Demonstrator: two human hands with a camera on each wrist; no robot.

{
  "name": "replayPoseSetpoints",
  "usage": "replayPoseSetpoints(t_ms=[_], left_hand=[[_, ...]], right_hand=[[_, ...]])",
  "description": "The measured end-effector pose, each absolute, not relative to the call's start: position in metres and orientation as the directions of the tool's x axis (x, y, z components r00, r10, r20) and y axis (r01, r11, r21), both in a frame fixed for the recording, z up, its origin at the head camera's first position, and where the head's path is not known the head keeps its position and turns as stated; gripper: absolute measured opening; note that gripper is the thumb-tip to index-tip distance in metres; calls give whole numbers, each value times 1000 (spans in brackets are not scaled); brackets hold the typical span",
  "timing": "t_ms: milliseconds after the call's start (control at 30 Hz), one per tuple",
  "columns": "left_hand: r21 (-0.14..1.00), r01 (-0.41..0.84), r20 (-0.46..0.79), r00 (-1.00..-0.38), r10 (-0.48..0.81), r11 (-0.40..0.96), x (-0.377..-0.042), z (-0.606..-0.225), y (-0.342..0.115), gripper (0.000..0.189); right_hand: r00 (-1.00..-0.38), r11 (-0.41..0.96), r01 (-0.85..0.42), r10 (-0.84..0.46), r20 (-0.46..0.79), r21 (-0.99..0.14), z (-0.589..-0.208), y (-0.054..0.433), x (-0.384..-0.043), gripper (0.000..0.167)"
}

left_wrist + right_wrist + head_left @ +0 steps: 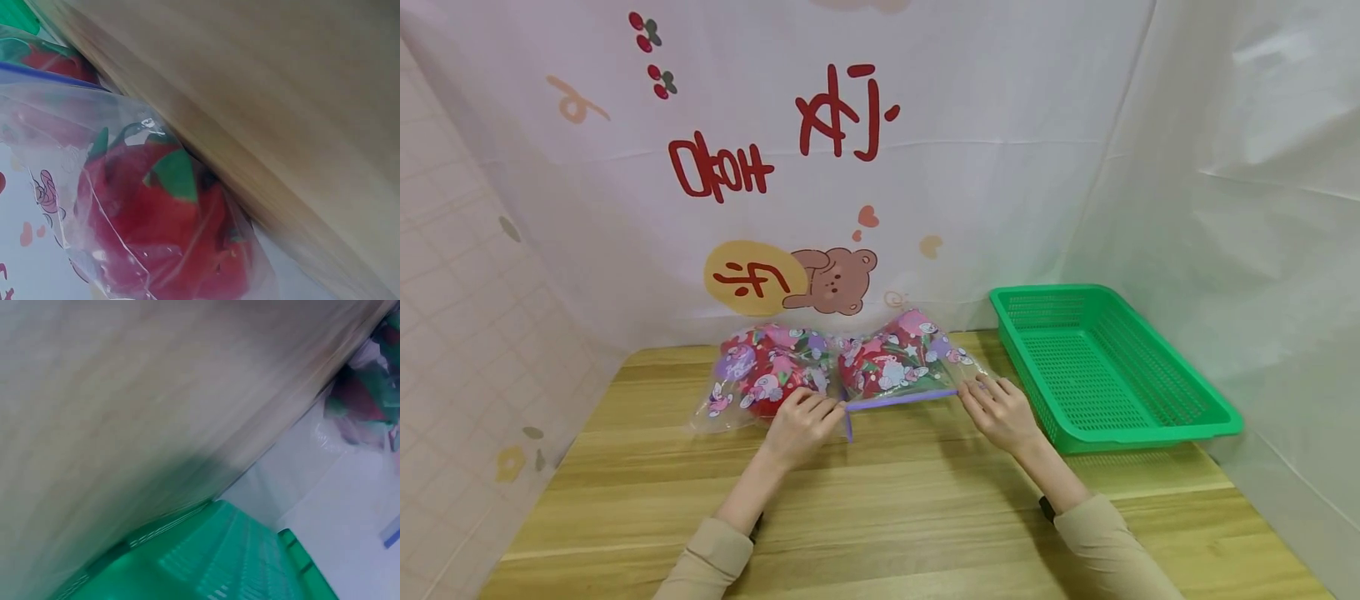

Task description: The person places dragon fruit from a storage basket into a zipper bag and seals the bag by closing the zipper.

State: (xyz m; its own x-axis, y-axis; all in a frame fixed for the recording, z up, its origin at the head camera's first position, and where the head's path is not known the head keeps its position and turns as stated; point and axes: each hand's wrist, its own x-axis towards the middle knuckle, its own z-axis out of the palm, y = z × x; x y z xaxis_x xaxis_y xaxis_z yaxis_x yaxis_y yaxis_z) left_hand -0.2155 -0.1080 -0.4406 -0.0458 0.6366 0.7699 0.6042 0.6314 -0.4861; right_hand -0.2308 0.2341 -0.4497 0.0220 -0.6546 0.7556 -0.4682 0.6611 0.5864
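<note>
Two clear zip bags printed with pink cartoon figures lie side by side at the back of the table, each with red and green things inside. My left hand (pixel 805 427) pinches the left end of the purple zip strip (pixel 902 400) on the right bag (pixel 891 362). At the strip's other end my right hand (pixel 1002 412) pinches the bag's edge. Beside my left hand lies the left bag (pixel 767 367); through its film the left wrist view shows a round red thing (pixel 156 219) with green pieces. Neither wrist view shows the fingers.
A green plastic basket (pixel 1150 437) with perforated walls stands to the right, close to my right hand. Behind the wooden table (pixel 880 517) hangs a white printed cloth (pixel 970 167), and more cloth closes off both sides.
</note>
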Motion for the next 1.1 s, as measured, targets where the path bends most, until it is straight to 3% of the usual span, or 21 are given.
replayPoseSetpoints(t_ms=[267, 500, 700, 1100], left_hand=[[-468, 591, 780, -72, 621, 657, -215, -440, -115, 39], [-444, 600, 785, -97, 612, 666, -213, -442, -116, 40], [-447, 607, 786, -84, 612, 657, -212, -443, -116, 44], [-409, 646, 768, -138, 625, 645, -206, -445, -113, 40]], right_hand=[[-2, 724, -427, -600, 800, 542, -448, 246, -228, 18], [-90, 796, -381, -539, 837, 471, -443, 253, -222, 17], [-123, 826, -353, -508, 853, 441, -443, 258, -217, 18], [-189, 796, -440, -535, 824, 416, -450, 264, -205, 20]])
